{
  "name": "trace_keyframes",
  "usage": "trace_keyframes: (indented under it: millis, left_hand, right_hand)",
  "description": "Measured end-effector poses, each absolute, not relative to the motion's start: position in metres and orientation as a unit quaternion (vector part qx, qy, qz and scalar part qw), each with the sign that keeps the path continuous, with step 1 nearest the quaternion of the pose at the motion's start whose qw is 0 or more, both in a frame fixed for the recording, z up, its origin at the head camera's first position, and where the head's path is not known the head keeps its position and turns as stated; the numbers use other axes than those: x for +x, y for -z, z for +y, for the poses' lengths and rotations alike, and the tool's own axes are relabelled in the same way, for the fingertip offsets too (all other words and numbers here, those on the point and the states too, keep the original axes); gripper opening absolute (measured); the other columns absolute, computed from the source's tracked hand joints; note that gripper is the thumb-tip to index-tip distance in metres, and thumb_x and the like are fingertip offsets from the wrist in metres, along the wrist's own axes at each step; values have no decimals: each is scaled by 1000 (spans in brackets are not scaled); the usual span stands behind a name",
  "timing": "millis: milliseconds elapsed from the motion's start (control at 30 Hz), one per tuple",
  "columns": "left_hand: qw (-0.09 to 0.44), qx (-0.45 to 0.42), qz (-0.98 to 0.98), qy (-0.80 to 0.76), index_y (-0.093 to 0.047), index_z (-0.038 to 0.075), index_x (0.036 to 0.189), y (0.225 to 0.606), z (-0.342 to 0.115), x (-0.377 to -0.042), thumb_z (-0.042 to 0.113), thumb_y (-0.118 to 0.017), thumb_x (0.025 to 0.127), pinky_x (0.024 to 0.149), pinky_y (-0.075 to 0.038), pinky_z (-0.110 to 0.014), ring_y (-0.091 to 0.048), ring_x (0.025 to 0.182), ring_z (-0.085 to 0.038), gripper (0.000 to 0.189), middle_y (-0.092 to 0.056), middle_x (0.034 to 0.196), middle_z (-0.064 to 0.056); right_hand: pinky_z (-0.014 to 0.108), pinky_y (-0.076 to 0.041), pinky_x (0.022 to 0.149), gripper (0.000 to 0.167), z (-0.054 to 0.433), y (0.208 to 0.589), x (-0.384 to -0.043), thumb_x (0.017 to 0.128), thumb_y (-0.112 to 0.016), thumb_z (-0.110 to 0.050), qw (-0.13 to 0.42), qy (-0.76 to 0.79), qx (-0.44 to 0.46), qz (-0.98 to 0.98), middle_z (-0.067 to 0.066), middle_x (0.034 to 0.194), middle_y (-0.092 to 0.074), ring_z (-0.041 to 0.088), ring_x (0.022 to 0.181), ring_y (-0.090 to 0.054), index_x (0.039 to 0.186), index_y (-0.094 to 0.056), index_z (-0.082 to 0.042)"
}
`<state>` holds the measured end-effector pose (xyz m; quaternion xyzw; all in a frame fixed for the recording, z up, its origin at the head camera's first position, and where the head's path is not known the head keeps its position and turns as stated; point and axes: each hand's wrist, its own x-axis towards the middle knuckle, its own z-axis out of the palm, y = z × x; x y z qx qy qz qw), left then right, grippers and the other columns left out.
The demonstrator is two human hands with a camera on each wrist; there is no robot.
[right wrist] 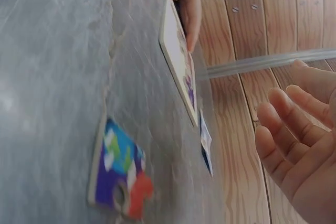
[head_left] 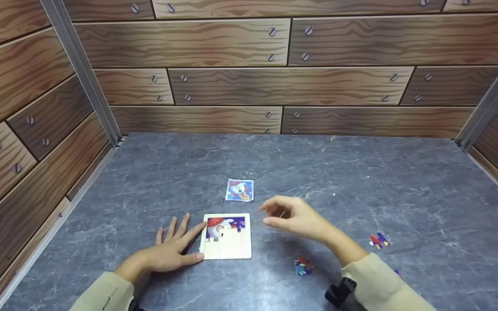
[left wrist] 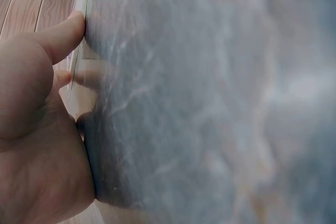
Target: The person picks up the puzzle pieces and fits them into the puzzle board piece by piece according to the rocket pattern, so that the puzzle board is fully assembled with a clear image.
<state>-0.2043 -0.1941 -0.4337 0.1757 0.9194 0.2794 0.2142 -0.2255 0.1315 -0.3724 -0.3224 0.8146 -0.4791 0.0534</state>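
Note:
A square jigsaw puzzle board (head_left: 227, 248) with a pale frame lies flat, its upper part filled with joined pieces in red, white and purple. My left hand (head_left: 172, 248) rests spread beside it, with index fingertip and thumb touching its left edge. In the left wrist view, the thumb (left wrist: 68, 35) is at the board's rim. My right hand (head_left: 298, 218) hovers to the right of the board, fingers loosely bent, with nothing visible between them. The right wrist view shows that hand (right wrist: 304, 150) above the table, near a puzzle piece (right wrist: 118, 156) in blue, purple and red.
A small picture card (head_left: 240, 190) of a white character in a red hat lies behind the board. One loose puzzle piece (head_left: 303, 265) sits below my right hand, another (head_left: 379, 240) farther right, and a third (head_left: 397, 273) is mostly hidden by the right sleeve. Wood-patterned walls (head_left: 231, 86) enclose the table.

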Motion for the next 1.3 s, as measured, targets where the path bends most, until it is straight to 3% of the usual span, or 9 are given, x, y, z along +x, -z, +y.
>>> trace_keyframes:
  millis: [500, 1300]
  left_hand:
    - [208, 178, 923, -272, -14, 31, 150, 434, -194, -205, 57, -50, 88, 97, 20, -63, 26, 133, -38, 76, 14, 153, -16]
    - [212, 177, 920, -277, -14, 30, 150, 434, -195, -205, 56, -50, 88, 97, 20, -62, 26, 133, -38, 76, 15, 153, -16]
  right_hand:
    - [29, -51, 71, 26, 191, 397, -236, 85, -69, -20, 25, 486, -294, 823, 3, 88, -64, 17, 79, -60, 108, -65, -8]
    - [27, -51, 70, 31, 265, 397, -228, 86, -68, -17, 27, 466, -240, 851, 10, 92, -64, 15, 81, -61, 111, -62, 0]
